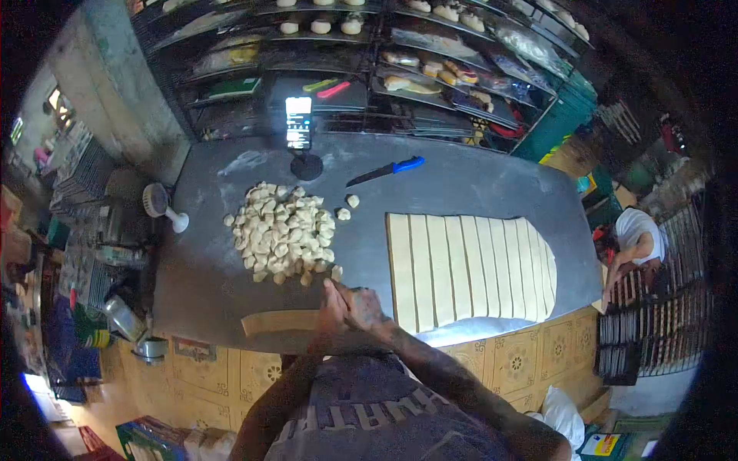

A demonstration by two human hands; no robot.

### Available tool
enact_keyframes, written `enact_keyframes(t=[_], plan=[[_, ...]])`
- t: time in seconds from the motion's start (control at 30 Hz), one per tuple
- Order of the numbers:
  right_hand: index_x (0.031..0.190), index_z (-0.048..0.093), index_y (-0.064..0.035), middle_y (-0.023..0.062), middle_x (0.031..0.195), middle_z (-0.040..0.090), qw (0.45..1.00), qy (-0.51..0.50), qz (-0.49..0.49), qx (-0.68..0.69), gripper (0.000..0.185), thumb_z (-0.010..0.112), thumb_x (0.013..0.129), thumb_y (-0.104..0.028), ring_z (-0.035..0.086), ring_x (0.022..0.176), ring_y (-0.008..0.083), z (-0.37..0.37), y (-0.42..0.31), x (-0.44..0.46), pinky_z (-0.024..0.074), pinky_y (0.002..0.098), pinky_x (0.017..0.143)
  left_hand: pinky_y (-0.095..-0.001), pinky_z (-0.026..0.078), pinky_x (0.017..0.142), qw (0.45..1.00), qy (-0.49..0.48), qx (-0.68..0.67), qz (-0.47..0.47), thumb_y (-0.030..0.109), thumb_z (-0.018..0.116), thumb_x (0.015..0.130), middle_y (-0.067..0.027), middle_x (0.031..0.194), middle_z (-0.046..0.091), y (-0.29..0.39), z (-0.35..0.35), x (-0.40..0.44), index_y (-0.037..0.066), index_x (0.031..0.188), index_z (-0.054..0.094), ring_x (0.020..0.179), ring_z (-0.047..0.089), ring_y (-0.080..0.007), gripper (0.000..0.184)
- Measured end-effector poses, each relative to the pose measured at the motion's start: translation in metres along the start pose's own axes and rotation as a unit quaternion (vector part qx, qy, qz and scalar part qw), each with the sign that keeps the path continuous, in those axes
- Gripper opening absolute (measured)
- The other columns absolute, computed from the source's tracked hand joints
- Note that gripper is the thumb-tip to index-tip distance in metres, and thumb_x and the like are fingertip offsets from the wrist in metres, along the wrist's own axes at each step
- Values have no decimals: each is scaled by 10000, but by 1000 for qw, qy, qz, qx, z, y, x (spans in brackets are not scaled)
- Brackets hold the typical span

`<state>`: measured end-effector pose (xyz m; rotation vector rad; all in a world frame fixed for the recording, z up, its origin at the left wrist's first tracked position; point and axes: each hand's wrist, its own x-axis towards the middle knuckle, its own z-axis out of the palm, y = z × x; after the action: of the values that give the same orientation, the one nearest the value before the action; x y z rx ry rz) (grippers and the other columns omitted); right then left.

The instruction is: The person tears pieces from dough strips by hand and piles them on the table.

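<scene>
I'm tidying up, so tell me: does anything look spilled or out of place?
Nothing major. Two small dough pieces sit apart from the main pile, and pale smudges, perhaps flour, mark the dark table behind it.

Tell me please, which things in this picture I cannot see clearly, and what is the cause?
All in the head view:
- What the left hand and right hand may grip: hidden by the closed-in fingers.
- Text on the phone screen: too small and bright.
- Pale pieces on the top shelf: cut off by the upper edge.
- Full lettering on the shirt: hidden by folds and forearms.
</scene>
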<state>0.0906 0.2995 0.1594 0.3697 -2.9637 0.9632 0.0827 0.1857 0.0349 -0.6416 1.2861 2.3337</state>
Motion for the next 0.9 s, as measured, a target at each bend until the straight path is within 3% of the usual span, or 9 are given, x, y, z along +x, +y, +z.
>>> enact_keyframes(t=[0.07, 0.13, 0.3, 0.4, 0.43, 0.53, 0.67, 0.83, 0.9], plan=[[1030, 609, -65, 203, 744, 668, 999, 9, 29, 33, 331, 487, 999, -372, 668, 659, 372, 8, 5, 17, 538, 485, 596, -486, 515, 816, 961, 17, 202, 190, 412, 502, 966, -240, 1070, 640, 5, 0, 2, -15, 1212, 538, 1028, 628, -399, 494], [969, 634, -75, 190, 743, 675, 991, 32, 98, 89, 337, 486, 992, -378, 671, 635, 349, 11, 5, 30, 534, 482, 566, -486, 524, 809, 669, 33, 540, 509, 443, 497, 967, -232, 1039, 643, 16, 7, -3, -2, 1245, 529, 965, 651, -393, 526], [919, 647, -78, 186, 725, 674, 916, -31, 263, 301, 371, 492, 990, -407, 662, 611, 366, 31, -6, 41, 538, 462, 568, -496, 534, 779, 777, -48, 557, 290, 436, 515, 957, -234, 1038, 644, 65, -2, -22, 28, 1291, 508, 897, 661, -399, 527], [991, 653, -73, 212, 798, 685, 979, 109, 125, -121, 361, 542, 977, -416, 686, 776, 359, 79, 48, 63, 554, 402, 636, -472, 546, 772, 567, -192, 710, 370, 485, 473, 986, -206, 1075, 647, 59, -43, -9, 61, 1314, 486, 917, 668, -356, 536], [991, 653, -73, 212, 798, 685, 978, 111, 130, -121, 361, 542, 977, -416, 686, 776, 359, 82, 54, 61, 554, 402, 636, -472, 546, 772, 565, -197, 711, 370, 485, 473, 986, -206, 1075, 647, 66, -52, -9, 61, 1314, 486, 917, 668, -356, 536], [1238, 584, -72, 154, 1224, 595, 963, 220, -71, -138, 370, 622, 939, -286, 638, 1028, 310, 42, 46, 70, 520, 456, 834, -459, 510, 808, 923, -204, 324, -47, 500, 397, 1019, -166, 1084, 634, 131, -37, -27, 26, 1335, 485, 936, 648, -297, 576], [1199, 592, -40, 235, 975, 673, 977, 196, -63, 47, 389, 636, 934, -322, 607, 1073, 343, 21, -14, 37, 532, 435, 749, -399, 542, 730, 976, -21, 143, 165, 633, 295, 1008, -101, 997, 645, 98, -11, 7, 19, 1175, 582, 872, 636, -219, 697], [1123, 586, -24, 230, 922, 675, 986, 0, 38, 164, 350, 593, 960, -333, 653, 957, 367, -5, -20, 11, 522, 469, 773, -357, 528, 747, 984, -173, 7, -35, 593, 342, 1013, -127, 1057, 664, 55, -26, 20, 35, 1276, 554, 888, 648, -226, 652], [1069, 601, -43, 209, 914, 673, 971, 19, 169, 168, 305, 592, 959, -327, 649, 958, 390, -16, -15, 4, 507, 469, 806, -365, 498, 870, 863, -182, 459, 106, 446, 440, 1013, -181, 1126, 634, 20, -37, 21, -20, 1330, 487, 1024, 614, -278, 566]])
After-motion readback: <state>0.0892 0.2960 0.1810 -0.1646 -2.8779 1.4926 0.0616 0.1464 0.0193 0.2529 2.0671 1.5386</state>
